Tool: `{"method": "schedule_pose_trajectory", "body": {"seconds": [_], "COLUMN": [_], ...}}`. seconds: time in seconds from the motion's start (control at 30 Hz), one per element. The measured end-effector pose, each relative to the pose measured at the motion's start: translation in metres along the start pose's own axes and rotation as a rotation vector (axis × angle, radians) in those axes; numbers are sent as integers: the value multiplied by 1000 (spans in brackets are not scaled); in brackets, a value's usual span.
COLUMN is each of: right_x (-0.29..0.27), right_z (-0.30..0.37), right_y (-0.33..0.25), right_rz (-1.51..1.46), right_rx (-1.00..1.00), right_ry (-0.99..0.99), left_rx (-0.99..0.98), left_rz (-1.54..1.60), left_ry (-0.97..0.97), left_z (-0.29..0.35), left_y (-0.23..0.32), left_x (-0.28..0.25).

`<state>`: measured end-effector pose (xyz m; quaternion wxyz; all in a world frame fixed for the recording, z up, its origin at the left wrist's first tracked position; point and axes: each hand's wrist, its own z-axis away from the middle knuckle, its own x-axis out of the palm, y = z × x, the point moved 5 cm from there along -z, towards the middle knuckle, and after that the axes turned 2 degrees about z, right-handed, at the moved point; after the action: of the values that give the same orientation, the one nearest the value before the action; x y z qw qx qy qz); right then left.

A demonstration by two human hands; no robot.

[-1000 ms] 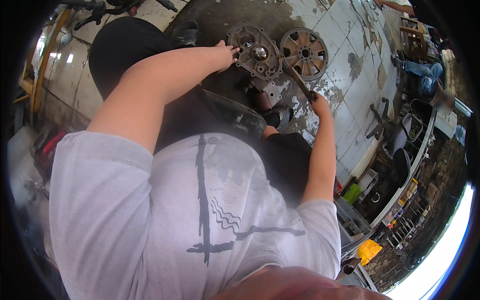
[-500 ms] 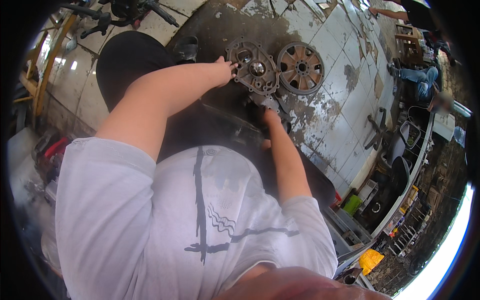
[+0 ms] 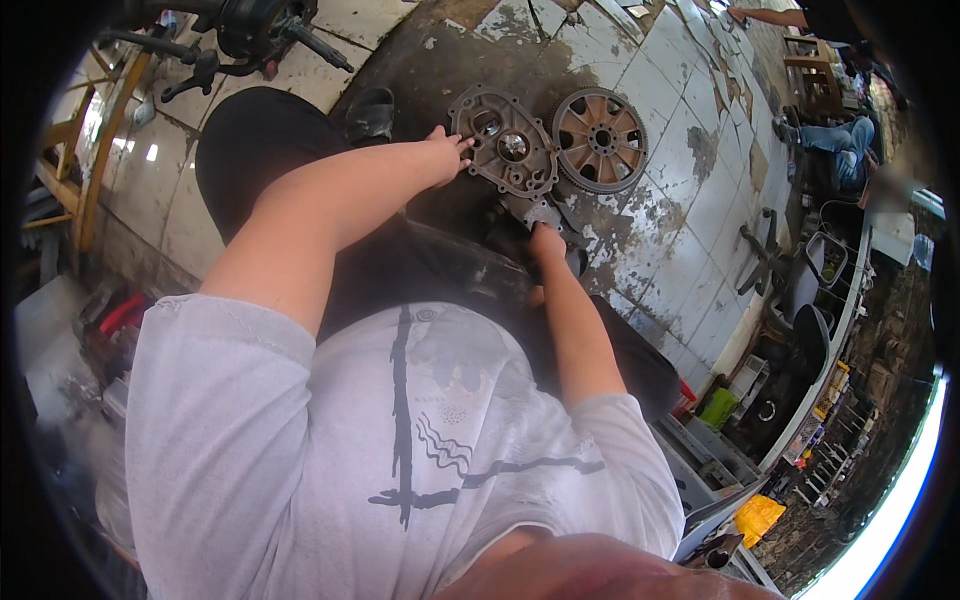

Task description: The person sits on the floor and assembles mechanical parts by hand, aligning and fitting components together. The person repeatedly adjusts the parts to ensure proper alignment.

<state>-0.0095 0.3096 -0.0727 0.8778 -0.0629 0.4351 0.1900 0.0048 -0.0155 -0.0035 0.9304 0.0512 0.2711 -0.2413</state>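
A grey cast-metal gear housing (image 3: 505,140) with a bolt-hole rim and round openings is in front of me, above the dark floor. Its left rim is held by my left hand (image 3: 447,157), whose fingertips curl over the edge. Below the rim, a narrower grey section (image 3: 532,212) extends toward me. My right hand (image 3: 546,242) is closed on this lower section, its fingers mostly hidden. Just right of the housing is a large toothed flywheel (image 3: 600,140), rusty brown with spokes and a central hub. I cannot tell whether the two parts touch.
A sandal (image 3: 371,116) shows beyond my left knee. Black machinery with a lever (image 3: 250,30) stands at the far left. Cracked pale tiles (image 3: 690,160) spread to the right, with a dark metal stand (image 3: 763,250). Another person's jeans (image 3: 840,140) show at far right.
Both hands keep their places on the housing. The whole view has shifted slightly, and the housing sits marginally lower in it.
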Motion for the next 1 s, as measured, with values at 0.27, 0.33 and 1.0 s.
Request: {"method": "schedule_pose_trajectory", "body": {"seconds": [0.27,0.33,1.0], "right_x": [10,10,-28], "right_z": [1,5,-26], "right_y": [-19,-29,-6], "right_rz": [-10,6,-145], "right_rx": [-107,-215,-313], "right_ry": [-102,-81,-254], "left_rx": [33,33,42], "left_rz": [-10,-10,-41], "left_ry": [-16,-24,34], "left_z": [17,17,23], "left_y": [2,0,4], "left_x": [-13,-12,-16]}}
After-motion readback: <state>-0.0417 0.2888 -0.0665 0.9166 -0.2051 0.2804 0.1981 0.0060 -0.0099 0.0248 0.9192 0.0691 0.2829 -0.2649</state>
